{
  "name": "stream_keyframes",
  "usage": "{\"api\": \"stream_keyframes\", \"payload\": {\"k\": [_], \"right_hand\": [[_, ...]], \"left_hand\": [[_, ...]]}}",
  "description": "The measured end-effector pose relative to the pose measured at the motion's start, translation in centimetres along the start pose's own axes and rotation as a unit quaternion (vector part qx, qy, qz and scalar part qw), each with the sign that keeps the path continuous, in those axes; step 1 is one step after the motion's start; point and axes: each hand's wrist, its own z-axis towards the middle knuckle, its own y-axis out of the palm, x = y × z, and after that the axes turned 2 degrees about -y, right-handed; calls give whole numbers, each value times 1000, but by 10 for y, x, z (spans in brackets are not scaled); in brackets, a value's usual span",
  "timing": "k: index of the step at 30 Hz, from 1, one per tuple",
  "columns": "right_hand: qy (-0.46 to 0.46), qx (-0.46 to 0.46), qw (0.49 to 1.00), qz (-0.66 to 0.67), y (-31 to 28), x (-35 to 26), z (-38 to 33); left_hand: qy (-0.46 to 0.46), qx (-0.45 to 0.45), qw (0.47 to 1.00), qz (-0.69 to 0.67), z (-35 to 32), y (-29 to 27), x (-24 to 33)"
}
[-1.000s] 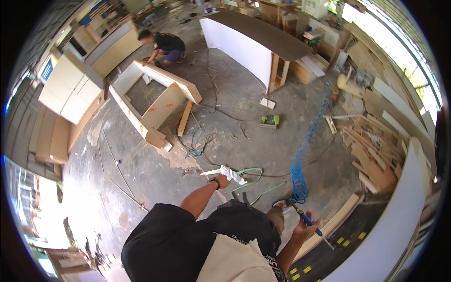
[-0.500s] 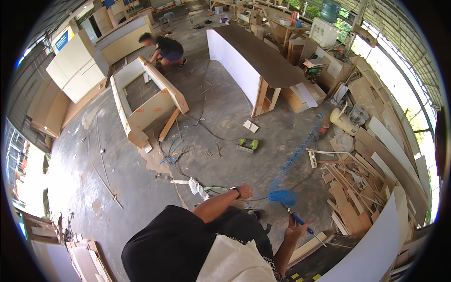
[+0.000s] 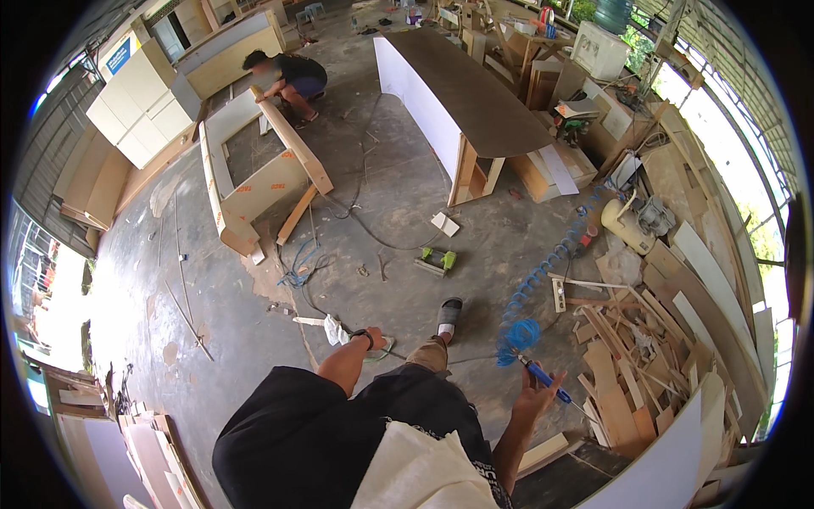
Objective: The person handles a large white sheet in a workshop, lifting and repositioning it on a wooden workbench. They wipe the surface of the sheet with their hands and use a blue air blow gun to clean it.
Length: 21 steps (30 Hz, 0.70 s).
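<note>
My right hand is wrapped round a blue air blow gun, whose thin metal nozzle points down to the right. A coiled blue air hose runs from the gun's other end, bunched close to it and stretching away across the floor. My left hand, with a dark band at the wrist, hangs over the floor with its fingers curled in and nothing visible in them. In the picture it lies close to a crumpled white sheet or bag, but I cannot tell that they touch.
A green power tool lies ahead on the concrete. A cabinet frame has a crouching person beside it. A brown-topped counter stands beyond. Wood offcuts and a cream air compressor are at right; cables cross the floor.
My left hand has swung left and back toward my body. A foot in a dark shoe has come into view ahead. The blow gun stays in my right hand, slightly higher in the picture.
</note>
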Motion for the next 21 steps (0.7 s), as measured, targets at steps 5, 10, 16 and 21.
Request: {"api": "stream_keyframes", "payload": {"k": [5, 10, 16, 21], "right_hand": [[6, -30, 999, -22, 59, -1, 64], [8, -48, 996, -80, 137, 1, 129], [36, -16, 999, -30, 181, 21, 241], [-9, -48, 997, 60, 224, 23, 308]], "left_hand": [[80, -16, 996, 38, 78, -10, 27], [127, 32, 991, 33, 146, -71, 77], [167, 132, 970, -115, 144, -222, 187], [135, 118, 977, -112, 168, -272, 213]]}}
